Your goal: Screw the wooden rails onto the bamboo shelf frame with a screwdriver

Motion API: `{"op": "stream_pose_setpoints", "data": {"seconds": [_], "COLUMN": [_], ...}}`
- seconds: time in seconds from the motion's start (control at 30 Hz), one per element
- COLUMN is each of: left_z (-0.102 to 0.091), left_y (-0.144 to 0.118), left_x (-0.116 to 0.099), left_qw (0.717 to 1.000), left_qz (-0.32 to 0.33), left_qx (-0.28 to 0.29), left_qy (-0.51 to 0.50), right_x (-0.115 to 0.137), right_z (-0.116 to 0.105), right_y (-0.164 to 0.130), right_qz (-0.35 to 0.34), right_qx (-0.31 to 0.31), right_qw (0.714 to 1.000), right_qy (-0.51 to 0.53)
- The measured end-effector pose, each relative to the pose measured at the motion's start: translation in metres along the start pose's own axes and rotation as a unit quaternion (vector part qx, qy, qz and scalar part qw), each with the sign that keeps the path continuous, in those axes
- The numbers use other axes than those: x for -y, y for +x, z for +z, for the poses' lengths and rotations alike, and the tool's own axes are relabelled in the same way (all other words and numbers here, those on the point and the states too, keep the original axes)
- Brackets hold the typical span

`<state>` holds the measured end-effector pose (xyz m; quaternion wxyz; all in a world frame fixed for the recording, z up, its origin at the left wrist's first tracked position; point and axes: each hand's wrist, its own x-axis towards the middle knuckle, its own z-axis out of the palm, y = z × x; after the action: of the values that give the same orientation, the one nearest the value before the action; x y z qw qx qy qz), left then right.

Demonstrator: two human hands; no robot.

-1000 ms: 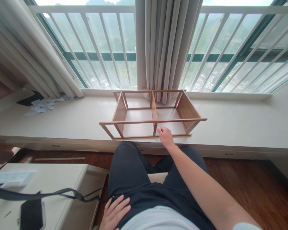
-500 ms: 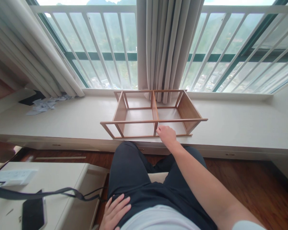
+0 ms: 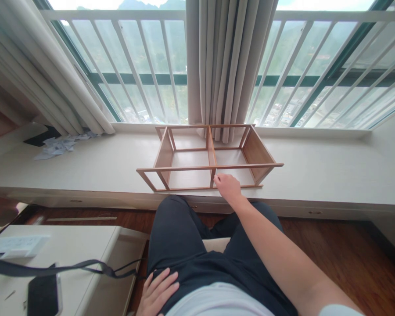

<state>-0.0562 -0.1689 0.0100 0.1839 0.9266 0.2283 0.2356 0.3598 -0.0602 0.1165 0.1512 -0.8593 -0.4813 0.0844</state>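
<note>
On the window ledge (image 3: 316, 175), right hand (image 3: 228, 188) fingers pinch wooden frame (image 3: 209, 166).

Open light-wood shelf frame (image 3: 209, 159) lies on its side on the ledge (image 3: 316, 171).

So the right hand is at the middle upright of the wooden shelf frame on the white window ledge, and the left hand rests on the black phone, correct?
Not quite. The head view shows the left hand lying flat on the person's dark-trousered thigh, apart from the black phone on the low white table. The right hand is indeed at the middle upright of the wooden shelf frame on the white window ledge.
</note>
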Motion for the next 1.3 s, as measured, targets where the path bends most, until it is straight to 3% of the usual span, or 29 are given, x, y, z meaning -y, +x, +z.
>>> {"op": "stream_pose_setpoints", "data": {"seconds": [0.23,0.53,0.77,1.03,1.3], "left_z": [-0.001,-0.001,-0.001,0.000,0.002], "left_y": [0.002,0.002,0.001,0.000,-0.004], "left_x": [0.001,-0.001,-0.001,-0.001,-0.001], "left_qw": [1.000,1.000,1.000,1.000,1.000], "left_qz": [0.013,0.000,0.001,0.002,0.000], "left_qx": [-0.006,-0.006,-0.007,-0.007,-0.007], "left_qy": [0.007,0.014,0.017,0.017,0.017], "right_x": [-0.001,-0.011,-0.006,-0.004,-0.015], "right_z": [0.006,0.027,0.025,0.023,0.039], "right_y": [0.001,0.008,-0.002,-0.009,-0.033], "right_qz": [0.012,-0.013,0.000,-0.019,-0.035], "right_qx": [-0.012,-0.048,-0.075,-0.077,-0.045], "right_qw": [0.994,0.958,0.968,0.994,0.993], "right_qy": [0.109,0.284,0.238,0.073,0.100]}}
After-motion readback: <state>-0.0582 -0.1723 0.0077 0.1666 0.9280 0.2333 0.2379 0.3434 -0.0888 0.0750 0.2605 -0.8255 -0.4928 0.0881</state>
